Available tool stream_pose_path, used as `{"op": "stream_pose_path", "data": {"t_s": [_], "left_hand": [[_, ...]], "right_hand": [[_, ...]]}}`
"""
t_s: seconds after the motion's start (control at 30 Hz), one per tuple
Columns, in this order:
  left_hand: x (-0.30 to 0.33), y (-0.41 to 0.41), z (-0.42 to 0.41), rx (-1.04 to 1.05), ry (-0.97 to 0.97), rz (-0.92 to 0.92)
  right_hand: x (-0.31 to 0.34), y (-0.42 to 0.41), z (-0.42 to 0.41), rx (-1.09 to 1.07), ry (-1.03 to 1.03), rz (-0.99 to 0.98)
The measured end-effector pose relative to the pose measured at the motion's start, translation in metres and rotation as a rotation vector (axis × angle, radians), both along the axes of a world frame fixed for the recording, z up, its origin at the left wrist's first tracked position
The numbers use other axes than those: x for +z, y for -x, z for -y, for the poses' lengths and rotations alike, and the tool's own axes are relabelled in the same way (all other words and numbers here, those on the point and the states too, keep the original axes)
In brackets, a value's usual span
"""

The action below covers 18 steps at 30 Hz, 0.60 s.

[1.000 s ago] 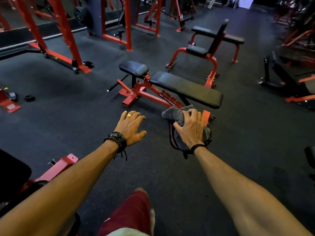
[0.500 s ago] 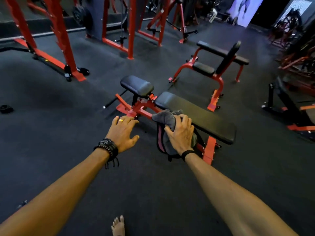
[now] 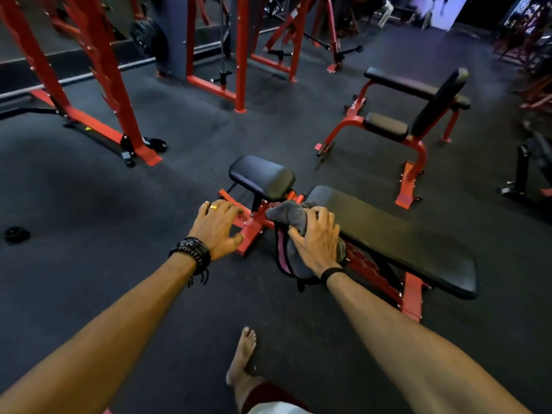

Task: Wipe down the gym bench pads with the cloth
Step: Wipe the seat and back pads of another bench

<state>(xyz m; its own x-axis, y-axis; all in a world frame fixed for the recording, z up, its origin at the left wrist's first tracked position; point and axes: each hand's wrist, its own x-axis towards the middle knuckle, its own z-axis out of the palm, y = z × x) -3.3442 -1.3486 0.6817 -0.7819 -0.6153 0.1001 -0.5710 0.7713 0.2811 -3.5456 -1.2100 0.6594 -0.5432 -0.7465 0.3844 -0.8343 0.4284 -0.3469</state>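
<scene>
Black bench pad (image 3: 388,234) beyond cloth (image 3: 291,216) under right-hand fingers (image 3: 321,218).

Right hand (image 3: 316,240) grips a bunched grey cloth (image 3: 291,215) in the air beside the near end of the long black bench pad (image 3: 388,234). Left hand (image 3: 219,227) hangs open, fingers (image 3: 230,206) spread, above the red frame (image 3: 252,231). Small seat pad (image 3: 263,176) stands just beyond. Bare foot (image 3: 243,354) on the dark floor (image 3: 104,204).

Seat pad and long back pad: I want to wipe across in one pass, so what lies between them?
In the head view, a gap with red frame separates the seat pad from the long back pad; the cloth overlaps it.
</scene>
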Motion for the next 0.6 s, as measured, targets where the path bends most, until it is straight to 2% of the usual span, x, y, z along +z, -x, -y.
{"op": "stream_pose_path", "data": {"t_s": [0.13, 0.23, 0.47, 0.6], "left_hand": [[0.003, 0.022, 0.088, -0.002, -0.017, 0.09], [0.007, 0.029, 0.15, 0.006, 0.002, 0.148], [-0.003, 0.012, 0.272, 0.093, -0.072, 0.134], [-0.023, 0.009, 0.358, 0.071, -0.096, 0.184]], "right_hand": [[-0.005, 0.026, 0.089, -0.001, -0.049, 0.021], [-0.005, 0.032, 0.151, 0.019, -0.086, -0.036], [-0.015, 0.017, 0.288, 0.104, -0.158, -0.105], [-0.024, 0.009, 0.368, 0.01, -0.171, -0.097]]}}
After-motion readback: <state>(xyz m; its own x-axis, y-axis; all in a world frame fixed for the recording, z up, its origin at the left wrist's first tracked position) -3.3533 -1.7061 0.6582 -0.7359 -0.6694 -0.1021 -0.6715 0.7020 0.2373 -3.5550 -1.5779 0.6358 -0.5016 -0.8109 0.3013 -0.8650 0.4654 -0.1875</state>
